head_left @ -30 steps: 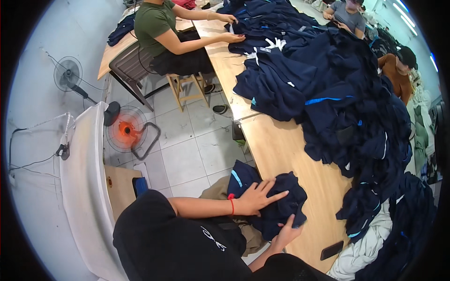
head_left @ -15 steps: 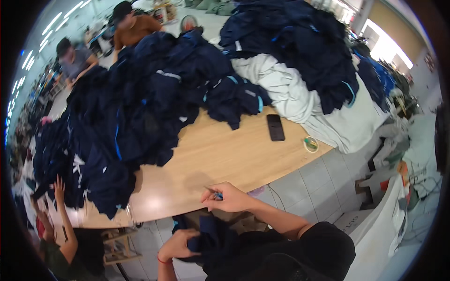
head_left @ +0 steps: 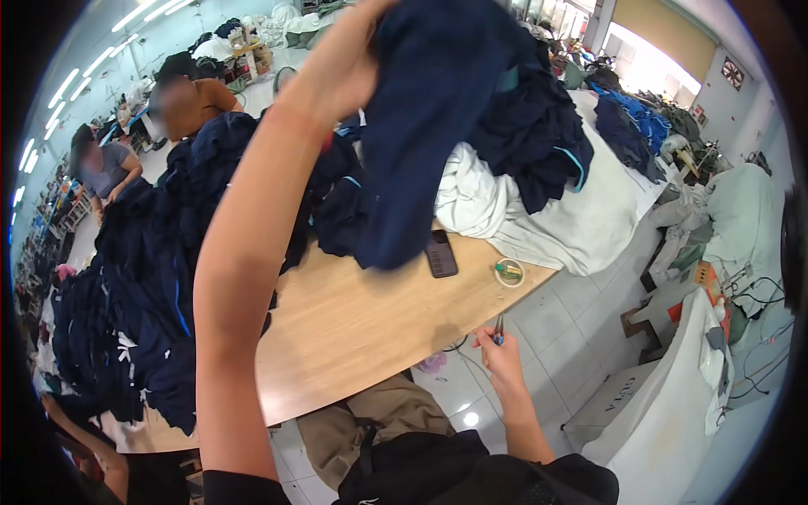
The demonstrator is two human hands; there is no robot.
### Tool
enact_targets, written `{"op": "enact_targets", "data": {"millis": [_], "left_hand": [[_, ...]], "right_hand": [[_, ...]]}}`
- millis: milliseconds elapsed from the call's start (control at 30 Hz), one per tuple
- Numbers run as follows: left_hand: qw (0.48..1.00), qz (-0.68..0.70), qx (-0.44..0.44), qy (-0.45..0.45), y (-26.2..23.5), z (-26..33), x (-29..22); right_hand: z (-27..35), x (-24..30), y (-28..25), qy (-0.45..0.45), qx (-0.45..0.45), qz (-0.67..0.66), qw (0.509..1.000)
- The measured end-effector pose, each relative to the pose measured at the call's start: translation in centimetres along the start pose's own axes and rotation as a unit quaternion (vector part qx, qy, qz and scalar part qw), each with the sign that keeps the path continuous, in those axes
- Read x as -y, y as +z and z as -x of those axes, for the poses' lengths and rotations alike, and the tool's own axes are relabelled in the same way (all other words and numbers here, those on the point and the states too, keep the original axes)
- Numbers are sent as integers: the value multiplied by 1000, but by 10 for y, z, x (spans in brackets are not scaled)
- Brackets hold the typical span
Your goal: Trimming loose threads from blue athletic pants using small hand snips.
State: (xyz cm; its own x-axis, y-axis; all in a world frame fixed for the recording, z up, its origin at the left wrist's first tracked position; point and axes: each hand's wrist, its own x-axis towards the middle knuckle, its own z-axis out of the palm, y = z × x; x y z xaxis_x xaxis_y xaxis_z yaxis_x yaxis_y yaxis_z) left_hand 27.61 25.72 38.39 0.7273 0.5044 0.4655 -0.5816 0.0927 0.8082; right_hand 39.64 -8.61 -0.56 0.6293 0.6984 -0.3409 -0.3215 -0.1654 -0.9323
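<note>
My left arm reaches far forward across the view. My left hand (head_left: 353, 80) is closed on a navy garment (head_left: 429, 109), which hangs down blurred over the wooden table (head_left: 362, 328). Its upper part runs to the top edge of the view, and the fingertips are hidden behind the cloth. Low on the right, beside the table's near edge, my right hand (head_left: 502, 358) grips small thread snips (head_left: 499, 326) with a blue part, blades pointing up. A large heap of navy garments (head_left: 126, 295) covers the table's left side.
A dark phone (head_left: 441, 254) and a tape roll (head_left: 509, 273) lie near the table's right edge. Beyond them are white cloth (head_left: 555, 231) and another navy pile (head_left: 539, 135). Two people stand across the table; another person's arm (head_left: 93, 442) shows at lower left.
My left hand has lifted the navy garment from my lap up and forward over the table. My right hand, with the snips, has moved right and away from the tabletop.
</note>
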Motion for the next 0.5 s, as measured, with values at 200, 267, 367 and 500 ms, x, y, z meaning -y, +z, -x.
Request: {"op": "enact_targets", "data": {"millis": [200, 267, 367, 500], "left_hand": [[996, 82, -27, 38, 13, -37, -5], [976, -209, 41, 50, -3, 18, 44], [855, -491, 164, -28, -59, 122, 114], [762, -615, 85, -186, -159, 349, 193]], "right_hand": [[4, -13, -11, 23, 7, -4, 1000], [4, -25, -10, 36, -1, 3, 999], [7, -27, -4, 57, 13, 17, 998], [1, -31, 14, 50, 108, 59, 991]]}}
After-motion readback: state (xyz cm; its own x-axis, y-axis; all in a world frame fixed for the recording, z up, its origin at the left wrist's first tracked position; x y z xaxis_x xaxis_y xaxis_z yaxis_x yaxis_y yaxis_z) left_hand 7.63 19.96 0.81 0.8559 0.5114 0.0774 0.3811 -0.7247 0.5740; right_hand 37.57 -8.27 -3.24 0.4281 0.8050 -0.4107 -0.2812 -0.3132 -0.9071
